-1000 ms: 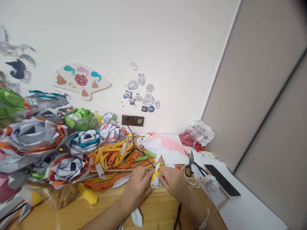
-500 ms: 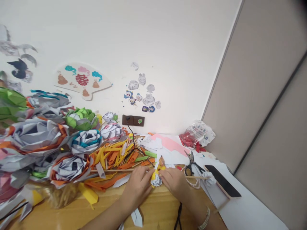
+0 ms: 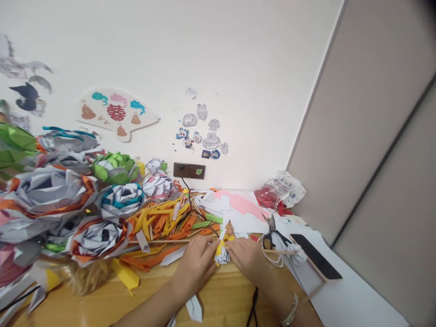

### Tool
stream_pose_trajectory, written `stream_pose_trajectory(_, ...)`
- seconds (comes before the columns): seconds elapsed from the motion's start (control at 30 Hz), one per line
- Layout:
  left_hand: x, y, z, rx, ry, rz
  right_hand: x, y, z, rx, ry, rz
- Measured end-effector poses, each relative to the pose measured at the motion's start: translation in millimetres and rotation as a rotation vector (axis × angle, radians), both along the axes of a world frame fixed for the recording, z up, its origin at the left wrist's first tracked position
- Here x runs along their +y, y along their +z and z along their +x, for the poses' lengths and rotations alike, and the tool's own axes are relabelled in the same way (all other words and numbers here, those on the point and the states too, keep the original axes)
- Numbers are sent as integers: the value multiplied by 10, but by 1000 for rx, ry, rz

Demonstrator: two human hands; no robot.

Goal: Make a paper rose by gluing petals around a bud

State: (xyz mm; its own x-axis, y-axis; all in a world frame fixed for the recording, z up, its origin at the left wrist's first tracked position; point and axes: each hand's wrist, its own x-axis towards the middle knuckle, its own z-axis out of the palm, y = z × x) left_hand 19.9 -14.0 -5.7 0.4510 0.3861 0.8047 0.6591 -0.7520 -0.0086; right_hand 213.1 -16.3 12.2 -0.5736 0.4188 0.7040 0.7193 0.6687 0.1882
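Between my two hands, low over the table's front part, is a small white and yellow paper flower (image 3: 222, 257), its pleated white end facing me. My left hand (image 3: 197, 259) has its fingers closed on the flower's left side. From the right, my right hand (image 3: 245, 259) pinches the same flower near its yellow part. Fingertips of both hands nearly meet over it, so part of the paper is hidden. Just beyond them a brownish-yellow pointed piece (image 3: 230, 228) stands up; I cannot make out what it is.
Large folded paper flowers (image 3: 102, 238) crowd the left side. Orange and yellow paper strips (image 3: 163, 220) and sticks lie behind my left hand. To the right are scissors (image 3: 272, 234), a bead string (image 3: 277, 263), a white paper flower on a stick (image 3: 297, 254) and a phone (image 3: 316, 258).
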Motion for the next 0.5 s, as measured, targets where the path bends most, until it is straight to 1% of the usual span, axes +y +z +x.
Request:
stream_pose_trajectory(0.1, 7, -10, -1, 15, -1, 13, 0, 24, 9, 33, 22, -64)
stream_pose_trajectory(0.33, 28, -28, 0, 38, -25, 51, 22, 139, 75, 84, 100, -345)
stream_pose_trajectory(0.4, 24, -26, 2, 38, -26, 42, 23, 141, 79, 124, 78, -364)
stream_pose_trajectory(0.5, 14, -19, 3, 21, -14, 25, 15, 96, 51, 135, -4, -285)
